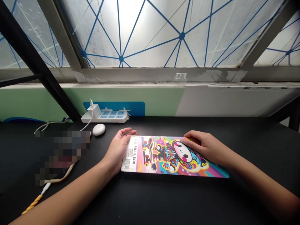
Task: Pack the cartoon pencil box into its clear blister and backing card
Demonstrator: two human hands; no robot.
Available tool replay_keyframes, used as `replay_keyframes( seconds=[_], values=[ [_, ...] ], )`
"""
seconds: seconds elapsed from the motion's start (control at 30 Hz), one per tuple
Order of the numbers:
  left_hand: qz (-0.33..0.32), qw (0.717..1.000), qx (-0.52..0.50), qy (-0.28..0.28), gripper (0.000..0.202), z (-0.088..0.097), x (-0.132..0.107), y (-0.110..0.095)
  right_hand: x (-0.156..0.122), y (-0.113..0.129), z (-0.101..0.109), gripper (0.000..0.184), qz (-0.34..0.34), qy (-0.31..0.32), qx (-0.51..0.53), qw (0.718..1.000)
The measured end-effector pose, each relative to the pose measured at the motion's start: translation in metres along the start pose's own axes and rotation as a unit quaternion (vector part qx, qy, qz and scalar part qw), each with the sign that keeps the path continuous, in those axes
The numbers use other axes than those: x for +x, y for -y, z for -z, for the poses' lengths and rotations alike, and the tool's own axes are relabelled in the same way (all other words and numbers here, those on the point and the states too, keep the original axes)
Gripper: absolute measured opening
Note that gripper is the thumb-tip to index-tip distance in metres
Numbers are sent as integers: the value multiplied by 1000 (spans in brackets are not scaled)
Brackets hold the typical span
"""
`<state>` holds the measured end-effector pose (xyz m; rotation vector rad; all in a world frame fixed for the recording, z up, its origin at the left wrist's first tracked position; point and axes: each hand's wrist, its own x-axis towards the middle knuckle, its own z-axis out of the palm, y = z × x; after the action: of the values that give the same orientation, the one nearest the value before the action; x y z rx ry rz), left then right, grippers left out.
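Note:
A colourful pencil box [159, 156] spans the space between my hands above the black desk. Its face carries a cartoon figure with a skateboard, and a white label strip reading "PENCIL BOX" with a barcode runs down its left end. My left hand [119, 150] grips that left end, palm against the edge and fingertips showing past the far corner. Over the far right edge, my right hand [202, 145] is closed on the box, with fingers resting on the printed face. The box's underside is hidden.
A white power strip [114, 116] with a plugged-in adapter stands against the wall. In front of it lies a rounded white case [98, 129]. A blurred-out object [63, 153] with a cable [35, 203] is at the left. A black slanted frame bar [47, 72] crosses the left side.

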<state>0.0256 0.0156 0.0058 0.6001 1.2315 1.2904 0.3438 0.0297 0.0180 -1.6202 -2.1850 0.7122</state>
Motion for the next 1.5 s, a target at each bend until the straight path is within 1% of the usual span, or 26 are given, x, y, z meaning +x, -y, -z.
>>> replay_keyframes(
  seconds=[0.13, 0.3, 0.4, 0.47, 0.53, 0.6, 0.67, 0.73, 0.8, 0.83, 0.87, 0.93, 1.0, 1.03, 1.1, 1.17, 1.2, 1.23, 1.33, 1.37, 1.4, 1.43, 1.5],
  values=[
    [7, 1000, -1, -9, 19, 1, -1, 0, 0, 1, -2, 44, 5, -21, -18, 1000],
    [3, 1000, 11, -2, 17, 2, 0, -2, 1, -1, -5, 46, 17, -34, -37, 999],
    [-15, 999, 29, 9, 10, 4, 1, -3, 1, 0, -6, 44, 61, -93, -54, 992],
    [-32, 999, 41, 16, 16, 6, 2, -2, 0, 3, -5, 40, 117, -157, -64, 979],
    [-72, 995, 62, 23, 29, 8, 3, -1, -3, 7, -5, 34, 179, -227, -74, 954],
    [-148, 983, 98, 41, 41, 11, 4, -1, -6, 11, -5, 28, 236, -297, -94, 920],
    [-230, 963, 121, 66, 48, 12, 3, -1, -10, 14, -7, 22, 278, -355, -126, 884],
    [-295, 945, 113, 81, 50, 13, 1, -2, -15, 16, -9, 18, 309, -390, -157, 853],
    [-356, 925, 98, 83, 50, 13, -3, -5, -19, 19, -10, 16, 328, -405, -174, 835],
    [-384, 914, 104, 83, 48, 13, -5, -7, -21, 22, -11, 16, 330, -403, -176, 835],
    [-405, 903, 117, 82, 46, 14, -7, -9, -24, 25, -11, 15, 324, -394, -173, 843],
    [-420, 889, 170, 74, 38, 14, -11, -13, -29, 33, -11, 13, 288, -356, -151, 876],
    [-421, 881, 212, 53, 34, 15, -13, -17, -33, 40, -10, 16, 238, -303, -129, 914],
    [-424, 875, 230, 41, 34, 15, -14, -17, -34, 43, -10, 19, 217, -278, -124, 927],
    [-434, 860, 266, 33, 33, 15, -13, -18, -35, 44, -10, 20, 191, -237, -131, 944],
    [-442, 837, 318, 55, 31, 16, -12, -17, -33, 40, -12, 17, 190, -210, -148, 947],
    [-449, 818, 353, 74, 30, 16, -11, -17, -31, 38, -14, 17, 202, -200, -158, 946],
    [-458, 791, 394, 94, 31, 16, -9, -16, -29, 35, -17, 22, 219, -192, -169, 942],
    [-481, 689, 518, 159, 28, 17, -6, -16, -23, 31, -26, 48, 280, -155, -206, 925],
    [-478, 662, 549, 180, 26, 17, -5, -15, -21, 31, -29, 54, 295, -139, -211, 922],
    [-467, 642, 575, 199, 27, 17, -5, -15, -20, 31, -31, 57, 305, -125, -210, 920],
    [-452, 629, 595, 213, 35, 17, -4, -14, -20, 32, -32, 57, 312, -112, -204, 921],
    [-425, 618, 623, 222, 52, 18, -3, -11, -20, 32, -32, 55, 315, -94, -185, 926]
  ],
)
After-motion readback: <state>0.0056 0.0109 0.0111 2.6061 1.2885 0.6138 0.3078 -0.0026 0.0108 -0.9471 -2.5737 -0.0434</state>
